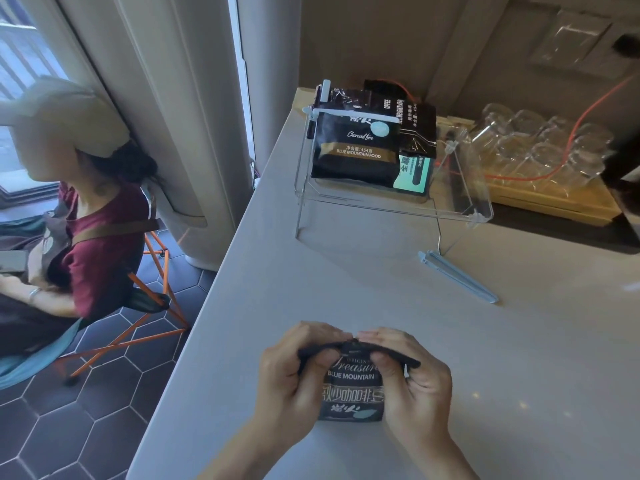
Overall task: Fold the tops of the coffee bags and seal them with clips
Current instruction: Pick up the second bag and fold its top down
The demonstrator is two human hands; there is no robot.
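A small dark coffee bag [353, 393] with white lettering stands on the pale counter near its front edge. My left hand [294, 375] and my right hand [412, 379] both pinch its top, which is bent over toward me. A light blue sealing clip [457, 276] lies loose on the counter to the far right of my hands. Farther back, a clear bin [464, 202] holds several dark coffee bags; the front one [353, 150] carries a light blue clip [349, 114] across its top.
A wooden tray [554, 202] with several upturned glasses [540, 143] stands at the back right, with an orange cable over it. The counter's left edge [221, 271] drops to a dark tiled floor, where a person sits on an orange-legged stool [152, 306].
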